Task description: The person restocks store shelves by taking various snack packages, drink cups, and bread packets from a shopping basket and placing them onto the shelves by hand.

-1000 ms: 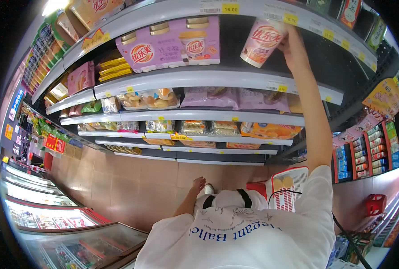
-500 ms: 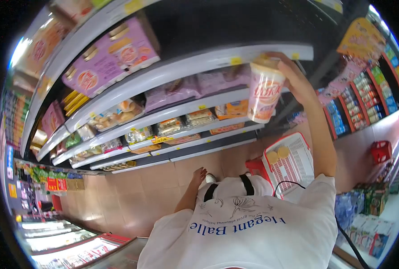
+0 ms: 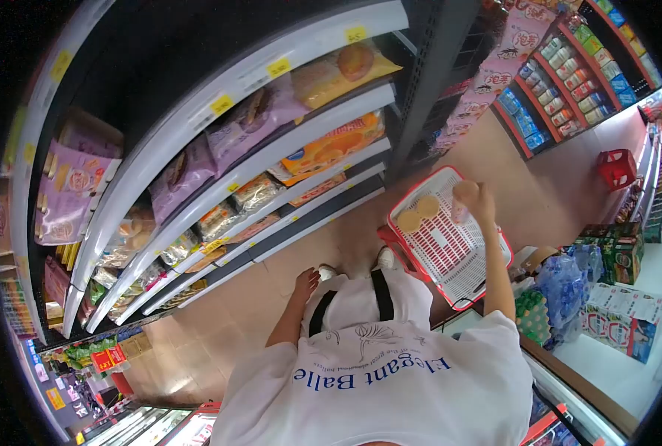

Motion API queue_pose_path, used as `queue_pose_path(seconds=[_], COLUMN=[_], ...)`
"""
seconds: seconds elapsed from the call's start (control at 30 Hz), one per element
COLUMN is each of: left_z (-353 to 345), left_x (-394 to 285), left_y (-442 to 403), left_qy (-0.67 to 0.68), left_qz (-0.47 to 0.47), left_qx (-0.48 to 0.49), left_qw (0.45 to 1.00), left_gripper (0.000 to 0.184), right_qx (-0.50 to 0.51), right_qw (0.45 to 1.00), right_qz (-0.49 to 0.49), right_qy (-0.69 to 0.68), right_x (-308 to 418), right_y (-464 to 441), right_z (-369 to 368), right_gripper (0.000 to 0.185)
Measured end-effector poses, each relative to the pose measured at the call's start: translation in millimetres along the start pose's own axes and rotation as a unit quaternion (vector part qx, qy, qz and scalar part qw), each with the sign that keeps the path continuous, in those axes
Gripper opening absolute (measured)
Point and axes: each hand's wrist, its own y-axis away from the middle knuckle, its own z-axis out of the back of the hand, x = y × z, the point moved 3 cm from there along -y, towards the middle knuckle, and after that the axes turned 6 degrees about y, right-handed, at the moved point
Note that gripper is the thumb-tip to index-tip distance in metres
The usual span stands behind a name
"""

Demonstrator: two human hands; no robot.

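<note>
"Report on the right hand."
"Fingers closed, clamped about the upper end of a pale pink lidded cup. Its print is too small to read."
"Position of the cup?"
"Over the far right part of the red-rimmed white shopping basket. Whether it touches the basket floor, I cannot tell."
"Basket contents?"
"Two beige-lidded cups, side by side, at the far left end."
"And the left hand?"
"Lowered, left of the basket, fingers loosely apart, near the white shoe in this view."
</note>
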Motion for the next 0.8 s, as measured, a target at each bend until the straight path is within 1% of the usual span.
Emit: queue_pose_path(seconds=[0.03, 0.07, 0.13, 0.17, 0.23, 0.3, 0.37, 0.4, 0.5, 0.53, 0.6, 0.63, 0.67, 0.7, 0.73, 0.8], left_z=[-5.1, -9.7, -16.3, -18.0, -11.1, 8.9, 8.9, 7.2, -13.5, -10.0, -4.8, -2.7, -2.8, -2.7, -2.2, -0.9], left_x=[2.0, 3.0, 6.6, 8.7, 18.6, 35.9, 41.7, 40.8, 32.9, 36.7, 41.9, 43.9, 44.7, 45.2, 46.2, 47.5], left_y=[3.7, 8.9, 18.4, 22.4, 19.9, 3.0, 15.8, 23.0, 59.6, 59.4, 63.2, 65.6, 69.2, 72.9, 74.7, 78.3], left_qy=[0.001, -0.013, -0.026, -0.039, -0.048, -0.058, -0.055, -0.055, -0.066, -0.056, -0.048, -0.043, -0.041, -0.048, -0.056, -0.053], left_qz=[0.002, -0.003, -0.005, -0.007, -0.007, 0.004, 0.004, 0.002, -0.016, -0.023, -0.021, -0.018, -0.017, -0.014, -0.011, -0.012], left_qx=[-0.003, -0.01, -0.021, -0.024, -0.031, -0.042, -0.053, -0.059, -0.097, -0.094, -0.107, -0.117, -0.121, -0.123, -0.124, -0.125], left_qw=[1.0, 1.0, 0.999, 0.999, 0.998, 0.997, 0.997, 0.997, 0.993, 0.994, 0.993, 0.992, 0.992, 0.991, 0.991, 0.991], left_gripper=[0.028, 0.029, 0.03, 0.031, 0.032, 0.035, 0.035, 0.035, 0.035, 0.034, 0.034, 0.033, 0.033, 0.038, 0.043, 0.042], right_qx=[-0.044, -0.04, -0.066, -0.061, -0.094, -0.105, -0.143, -0.14, -0.131, -0.128, -0.122, -0.118, -0.093, -0.069, -0.066, 0.004], right_qw=[0.998, 0.998, 0.978, 0.979, 0.975, 0.975, 0.944, 0.945, 0.884, 0.886, 0.913, 0.914, 0.924, 0.932, 0.933, 0.937], right_qz=[-0.037, -0.036, -0.108, -0.108, -0.173, -0.176, -0.284, -0.282, -0.436, -0.432, -0.378, -0.376, -0.361, -0.347, -0.347, -0.334], right_qy=[0.022, 0.021, -0.165, -0.163, -0.108, -0.084, -0.092, -0.094, -0.107, -0.108, -0.098, -0.099, -0.086, -0.073, -0.073, -0.099], right_x=[-17.7, -29.2, -53.3, -62.6, -82.5, -82.7, -75.6, -69.2, -63.0, -66.2, -80.2, -88.7, -94.2, -99.2, -97.0, -93.5], right_y=[4.4, 6.7, 10.2, 9.1, 7.5, 0.8, 1.0, -3.2, -9.8, -13.3, -18.6, -20.9, -22.9, -23.6, -23.4, -21.2], right_z=[-14.1, -29.6, -57.9, -75.1, -108.7, -130.7, -144.1, -150.7, -171.1, -181.4, -211.8, -226.0, -236.8, -246.9, -245.4, -243.9], right_gripper=[0.074, 0.074, 0.077, 0.077, 0.076, 0.075, 0.077, 0.077, 0.086, 0.086, 0.092, 0.092, 0.094, 0.096, 0.096, 0.094])
